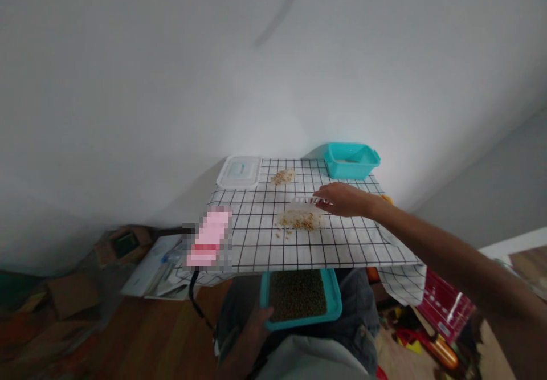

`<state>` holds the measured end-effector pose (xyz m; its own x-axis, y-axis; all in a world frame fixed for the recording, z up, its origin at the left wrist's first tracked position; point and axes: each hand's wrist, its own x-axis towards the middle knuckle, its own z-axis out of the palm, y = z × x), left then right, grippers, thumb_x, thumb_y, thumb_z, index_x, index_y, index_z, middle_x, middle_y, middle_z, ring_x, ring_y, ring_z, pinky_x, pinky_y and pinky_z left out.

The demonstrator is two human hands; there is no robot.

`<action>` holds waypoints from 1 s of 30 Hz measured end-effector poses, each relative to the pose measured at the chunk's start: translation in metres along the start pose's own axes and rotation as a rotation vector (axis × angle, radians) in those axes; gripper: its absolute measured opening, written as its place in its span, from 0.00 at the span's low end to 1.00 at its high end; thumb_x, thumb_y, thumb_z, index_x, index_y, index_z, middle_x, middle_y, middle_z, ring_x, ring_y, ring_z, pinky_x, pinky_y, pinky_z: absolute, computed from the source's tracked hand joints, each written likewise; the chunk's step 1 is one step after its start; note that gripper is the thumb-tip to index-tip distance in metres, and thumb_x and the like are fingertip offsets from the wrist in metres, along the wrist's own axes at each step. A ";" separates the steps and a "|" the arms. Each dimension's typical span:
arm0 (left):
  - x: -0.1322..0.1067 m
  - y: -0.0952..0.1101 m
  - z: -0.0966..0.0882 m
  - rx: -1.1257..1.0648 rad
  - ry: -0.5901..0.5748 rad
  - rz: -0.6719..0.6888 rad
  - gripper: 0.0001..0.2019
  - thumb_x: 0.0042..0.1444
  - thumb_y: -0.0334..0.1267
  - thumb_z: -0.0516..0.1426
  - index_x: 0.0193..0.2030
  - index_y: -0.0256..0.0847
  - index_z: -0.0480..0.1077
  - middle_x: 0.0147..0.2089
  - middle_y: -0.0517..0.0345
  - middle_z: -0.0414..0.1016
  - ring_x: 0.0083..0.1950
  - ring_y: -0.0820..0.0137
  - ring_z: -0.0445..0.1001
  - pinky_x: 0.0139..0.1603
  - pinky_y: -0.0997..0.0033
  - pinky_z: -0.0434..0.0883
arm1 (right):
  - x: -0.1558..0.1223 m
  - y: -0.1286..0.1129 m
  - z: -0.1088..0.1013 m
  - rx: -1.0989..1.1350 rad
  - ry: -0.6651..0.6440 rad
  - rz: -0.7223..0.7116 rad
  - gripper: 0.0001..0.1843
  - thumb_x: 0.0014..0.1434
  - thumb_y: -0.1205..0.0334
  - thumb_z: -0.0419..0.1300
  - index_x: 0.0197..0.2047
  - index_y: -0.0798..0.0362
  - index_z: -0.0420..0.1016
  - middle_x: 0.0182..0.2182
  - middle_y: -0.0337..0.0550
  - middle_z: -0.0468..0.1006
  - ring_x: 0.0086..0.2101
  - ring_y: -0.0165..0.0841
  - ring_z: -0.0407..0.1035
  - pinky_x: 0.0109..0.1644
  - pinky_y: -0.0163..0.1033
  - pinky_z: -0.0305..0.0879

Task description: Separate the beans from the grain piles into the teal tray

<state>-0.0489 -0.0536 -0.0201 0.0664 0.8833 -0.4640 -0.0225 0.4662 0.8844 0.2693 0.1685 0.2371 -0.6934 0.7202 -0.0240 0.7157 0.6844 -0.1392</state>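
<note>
My right hand (341, 199) is closed on a whitish, slotted plastic piece (301, 202) over the table. Just below that piece, a pile of small tan grains (301, 219) lies on the checked cloth, a few of them scattered in front. On my lap rests a turquoise tray (336, 303) filled with small greenish-brown grains (298, 294). My left hand (258, 324) grips the tray at its left front corner, its thumb over the rim and its other fingers hidden underneath.
A smaller tan heap (283, 176) lies farther back. A white lid (240, 172) is at the back left, a turquoise basin (351, 162) at the back right. A blurred pink object (210, 236) stands at the left edge. The wall (273, 84) rises directly behind the table.
</note>
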 end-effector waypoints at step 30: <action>-0.019 0.083 0.040 -0.534 -0.162 -0.166 0.34 0.42 0.50 0.67 0.59 0.51 0.70 0.57 0.51 0.77 0.67 0.41 0.62 0.64 0.44 0.63 | -0.035 -0.031 0.036 0.198 0.015 0.144 0.08 0.59 0.65 0.55 0.38 0.53 0.75 0.33 0.44 0.79 0.32 0.31 0.72 0.35 0.35 0.61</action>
<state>-0.0118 -0.0340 0.0644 0.2631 0.7974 -0.5430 -0.4959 0.5946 0.6328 0.2684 0.1182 0.2067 -0.5828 0.8115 -0.0436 0.7758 0.5396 -0.3270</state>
